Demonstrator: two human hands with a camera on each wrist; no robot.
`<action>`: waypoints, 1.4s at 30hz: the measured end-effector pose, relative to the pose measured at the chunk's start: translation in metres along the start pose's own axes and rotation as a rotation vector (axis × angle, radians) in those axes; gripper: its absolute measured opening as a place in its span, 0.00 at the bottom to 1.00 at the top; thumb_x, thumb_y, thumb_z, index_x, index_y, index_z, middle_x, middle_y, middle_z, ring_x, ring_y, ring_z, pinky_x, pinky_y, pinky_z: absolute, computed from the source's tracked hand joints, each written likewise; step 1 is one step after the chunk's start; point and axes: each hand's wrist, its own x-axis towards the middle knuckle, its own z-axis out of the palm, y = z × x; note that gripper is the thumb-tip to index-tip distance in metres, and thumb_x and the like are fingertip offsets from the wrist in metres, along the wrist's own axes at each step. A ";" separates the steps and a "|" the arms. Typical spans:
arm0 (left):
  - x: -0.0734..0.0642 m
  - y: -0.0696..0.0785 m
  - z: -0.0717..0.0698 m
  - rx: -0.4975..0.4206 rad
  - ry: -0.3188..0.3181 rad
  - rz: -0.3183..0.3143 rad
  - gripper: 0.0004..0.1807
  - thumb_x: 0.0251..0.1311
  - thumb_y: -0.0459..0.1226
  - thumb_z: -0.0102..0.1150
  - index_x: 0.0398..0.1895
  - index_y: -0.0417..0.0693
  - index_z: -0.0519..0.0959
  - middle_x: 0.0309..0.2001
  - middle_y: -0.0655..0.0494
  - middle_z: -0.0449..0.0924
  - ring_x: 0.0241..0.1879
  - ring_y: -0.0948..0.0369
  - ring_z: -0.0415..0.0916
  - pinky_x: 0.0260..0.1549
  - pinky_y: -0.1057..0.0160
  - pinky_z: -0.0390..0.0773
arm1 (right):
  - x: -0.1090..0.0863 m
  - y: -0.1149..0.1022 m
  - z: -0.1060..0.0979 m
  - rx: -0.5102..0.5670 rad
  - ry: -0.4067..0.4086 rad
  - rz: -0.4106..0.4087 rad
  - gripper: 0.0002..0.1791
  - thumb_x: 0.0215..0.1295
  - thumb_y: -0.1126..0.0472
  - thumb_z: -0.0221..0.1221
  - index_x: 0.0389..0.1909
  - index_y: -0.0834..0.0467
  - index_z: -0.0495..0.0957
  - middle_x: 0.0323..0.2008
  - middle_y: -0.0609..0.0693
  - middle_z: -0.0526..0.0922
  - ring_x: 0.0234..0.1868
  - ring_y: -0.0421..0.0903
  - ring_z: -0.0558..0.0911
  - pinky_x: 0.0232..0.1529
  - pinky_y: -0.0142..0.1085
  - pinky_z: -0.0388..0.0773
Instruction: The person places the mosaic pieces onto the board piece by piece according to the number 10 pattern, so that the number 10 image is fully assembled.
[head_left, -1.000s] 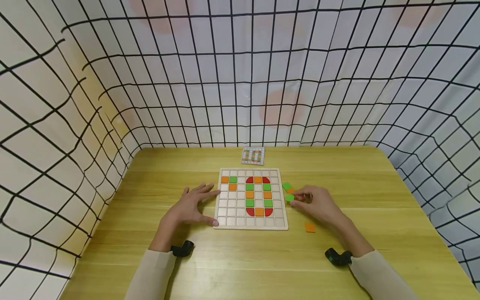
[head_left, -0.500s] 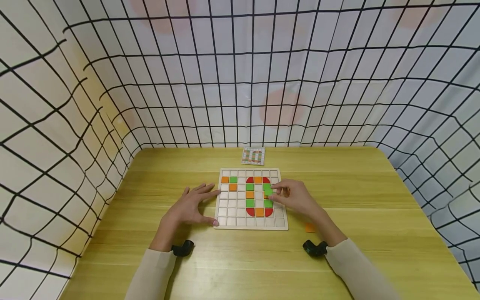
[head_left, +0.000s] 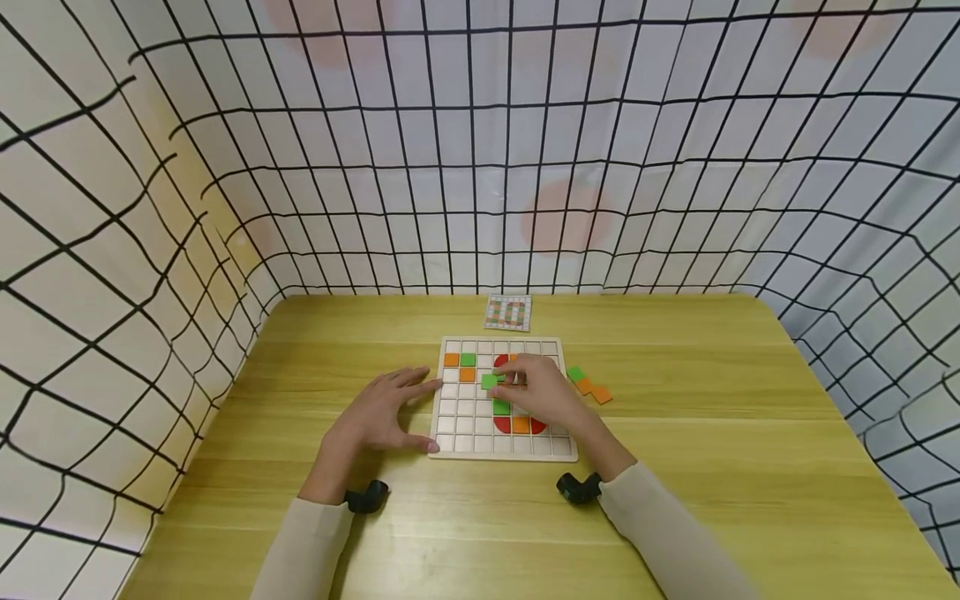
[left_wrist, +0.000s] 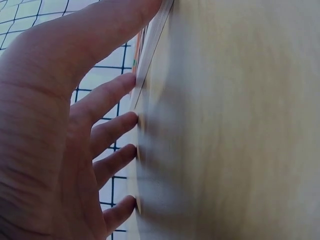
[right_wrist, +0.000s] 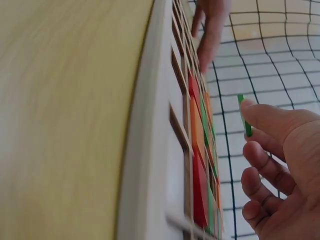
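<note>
A pale gridded board [head_left: 459,446] lies on the table, with orange, green and red tiles set in some of its squares. Above its middle, my right hand [head_left: 542,390] pinches a green square tile [head_left: 489,382] between thumb and forefinger. The right wrist view shows this green tile [right_wrist: 244,115] edge-on, lifted clear of the board. My left hand [head_left: 386,410] rests at the board's left edge, fingers spread, with thumb and forefinger touching the rim. Part of the tile ring on the board is hidden under my right hand.
Right of the board lie a green tile [head_left: 575,374] and two orange tiles [head_left: 601,394]. A small pattern card [head_left: 507,312] lies behind the board. A white wall with black grid lines [head_left: 480,183] encloses the table [head_left: 480,533] at the back and sides.
My right hand has picked up a green tile from beside the board and carried it left over the board's middle. My left hand has stayed at the board's edge.
</note>
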 end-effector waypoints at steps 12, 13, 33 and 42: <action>0.001 0.002 0.000 -0.021 -0.015 -0.007 0.56 0.44 0.72 0.70 0.78 0.67 0.65 0.81 0.53 0.58 0.80 0.45 0.54 0.75 0.32 0.54 | 0.013 -0.013 0.025 -0.092 -0.048 0.062 0.17 0.63 0.49 0.72 0.51 0.51 0.89 0.29 0.40 0.79 0.30 0.40 0.75 0.30 0.33 0.74; 0.001 0.001 0.000 -0.022 -0.018 -0.011 0.56 0.44 0.72 0.70 0.78 0.67 0.65 0.81 0.54 0.57 0.80 0.45 0.54 0.76 0.32 0.53 | 0.013 -0.013 0.026 -0.094 -0.048 0.067 0.17 0.63 0.49 0.72 0.51 0.51 0.89 0.29 0.40 0.79 0.30 0.40 0.76 0.31 0.33 0.74; 0.000 0.003 -0.004 -0.045 -0.024 -0.026 0.55 0.44 0.72 0.70 0.78 0.67 0.66 0.81 0.54 0.57 0.81 0.46 0.53 0.76 0.30 0.50 | 0.020 -0.018 0.035 -0.198 -0.028 0.053 0.18 0.62 0.46 0.72 0.50 0.49 0.89 0.29 0.39 0.78 0.30 0.39 0.74 0.30 0.32 0.71; 0.000 0.000 -0.002 -0.055 -0.026 -0.027 0.55 0.44 0.72 0.70 0.78 0.67 0.66 0.81 0.53 0.57 0.81 0.46 0.53 0.76 0.30 0.49 | 0.019 -0.017 0.037 -0.173 -0.029 0.061 0.18 0.62 0.46 0.72 0.51 0.49 0.89 0.29 0.39 0.78 0.31 0.40 0.74 0.31 0.33 0.71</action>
